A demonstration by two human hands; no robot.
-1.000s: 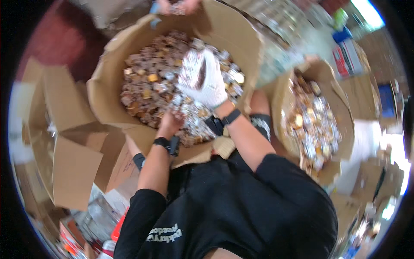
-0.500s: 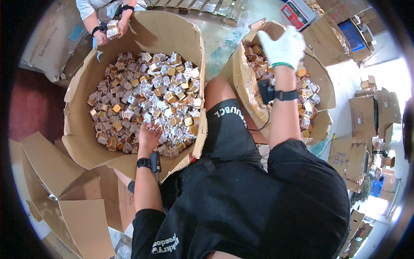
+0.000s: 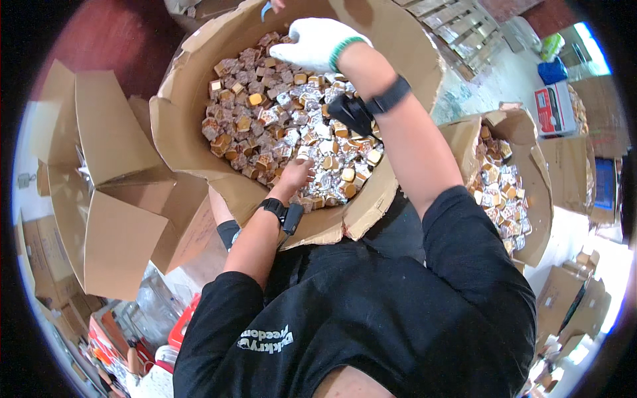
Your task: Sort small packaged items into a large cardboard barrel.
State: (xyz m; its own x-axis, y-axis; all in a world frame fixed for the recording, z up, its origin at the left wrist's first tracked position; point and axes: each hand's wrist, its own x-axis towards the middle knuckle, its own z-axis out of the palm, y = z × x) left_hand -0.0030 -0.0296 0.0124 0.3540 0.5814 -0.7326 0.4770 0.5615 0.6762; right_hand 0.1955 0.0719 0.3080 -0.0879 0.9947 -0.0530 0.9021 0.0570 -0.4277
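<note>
My left hand [image 3: 296, 176] reaches into the large cardboard bin [image 3: 174, 142], low among a heap of small house-shaped pieces [image 3: 265, 119] with gold-brown walls and frosted white-silver tops. Its fingers are curled at one white-topped piece [image 3: 303, 153], which seems to be pinched at the fingertips. Over the far part of the same heap is my right hand [image 3: 320, 45], in a white glove with a green cuff. The gloved thumb stands apart from the fingers, and nothing shows between them. A black strapped device sits on each wrist.
At the right stands a second cardboard bin [image 3: 541, 192] of similar pieces. An open carton [image 3: 123, 239] with raised flaps is at the left. Another person's fingers [image 3: 277, 4] show at the bin's far edge. A wooden pallet [image 3: 458, 33] lies beyond.
My right hand has swung left from the right bin to above the large bin. My left hand has gone from palm-up and open to curled. The view has turned.
</note>
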